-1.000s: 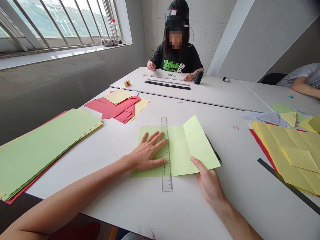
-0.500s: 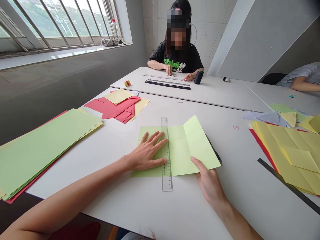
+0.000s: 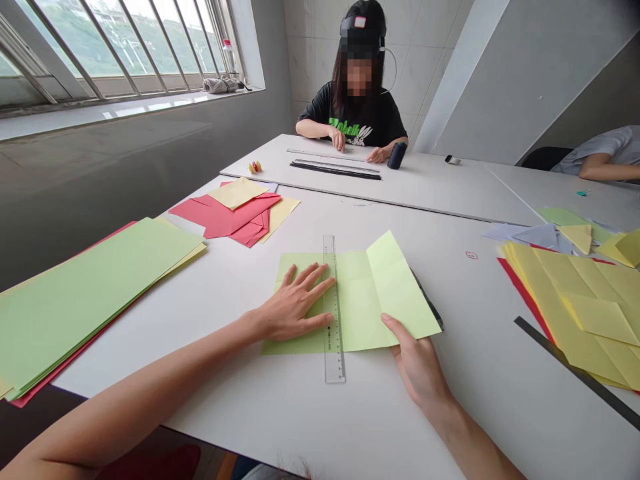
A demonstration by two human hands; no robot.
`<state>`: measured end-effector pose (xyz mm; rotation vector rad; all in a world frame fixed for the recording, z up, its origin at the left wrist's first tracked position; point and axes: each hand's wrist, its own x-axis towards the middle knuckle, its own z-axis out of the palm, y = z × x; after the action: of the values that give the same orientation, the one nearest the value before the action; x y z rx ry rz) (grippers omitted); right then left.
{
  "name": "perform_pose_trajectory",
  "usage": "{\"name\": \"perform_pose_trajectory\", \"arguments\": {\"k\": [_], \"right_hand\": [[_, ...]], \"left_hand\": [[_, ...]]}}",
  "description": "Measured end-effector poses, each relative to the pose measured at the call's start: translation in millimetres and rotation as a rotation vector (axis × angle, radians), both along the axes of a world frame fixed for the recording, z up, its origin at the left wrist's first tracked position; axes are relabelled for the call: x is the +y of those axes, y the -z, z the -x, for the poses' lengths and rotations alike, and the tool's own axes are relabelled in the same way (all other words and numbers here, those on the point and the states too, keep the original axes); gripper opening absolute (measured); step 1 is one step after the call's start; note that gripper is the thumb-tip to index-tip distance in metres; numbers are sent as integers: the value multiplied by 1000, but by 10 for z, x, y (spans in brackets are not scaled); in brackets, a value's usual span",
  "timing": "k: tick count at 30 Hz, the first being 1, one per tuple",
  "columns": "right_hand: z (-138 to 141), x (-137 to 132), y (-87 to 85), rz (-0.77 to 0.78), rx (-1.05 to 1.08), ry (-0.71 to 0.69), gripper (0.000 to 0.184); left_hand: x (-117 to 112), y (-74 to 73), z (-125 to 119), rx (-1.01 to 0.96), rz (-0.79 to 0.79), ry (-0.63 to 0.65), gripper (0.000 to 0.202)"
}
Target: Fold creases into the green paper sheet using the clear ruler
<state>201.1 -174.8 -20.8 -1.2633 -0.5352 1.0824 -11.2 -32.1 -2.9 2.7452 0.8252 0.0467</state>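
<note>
A light green sheet of paper [image 3: 356,293] with fold creases lies on the white table, its right part lifted at an angle. Across it lies a clear plastic ruler [image 3: 335,363], its near end reaching past the paper's front edge. My left hand [image 3: 300,303] is spread flat over the paper's left part, fingertips and thumb resting on the ruler. My right hand [image 3: 417,367] pinches the paper's lower right part, thumb on top and the other fingers hidden beneath. A dark, thin object [image 3: 427,298] shows behind the raised right edge; its kind is unclear.
Stacked green sheets [image 3: 105,293] lie at left, red and cream papers [image 3: 235,210] farther back. At right are creased yellow sheets [image 3: 595,300] and a black strip [image 3: 575,370]. Across the table a person [image 3: 357,113] works near black strips [image 3: 335,171] and a dark spool [image 3: 397,155].
Both my hands, the ruler and the green paper stay practically where they were. The person opposite has shifted the head slightly.
</note>
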Motion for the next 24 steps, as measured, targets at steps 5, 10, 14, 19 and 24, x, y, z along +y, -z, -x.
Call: {"name": "perform_pose_trajectory", "arguments": {"k": [5,10,14,19,24], "right_hand": [[-2,11,13,-17,-5,-9,83],[2,15,-7,-5,-9,-7,84],[21,13,-54,21,4,13,86],[33,12,-87,26,-33,18,81],[33,9,-79,52,-24,29,84]], "left_hand": [[-1,-12,-6,22,3,-4,76],[1,-10,-1,21,-1,-4,71],[1,-6,1,0,-6,0,68],[-1,-15,3,-16,-8,3,67],[4,-19,0,-1,-16,1,67]]}}
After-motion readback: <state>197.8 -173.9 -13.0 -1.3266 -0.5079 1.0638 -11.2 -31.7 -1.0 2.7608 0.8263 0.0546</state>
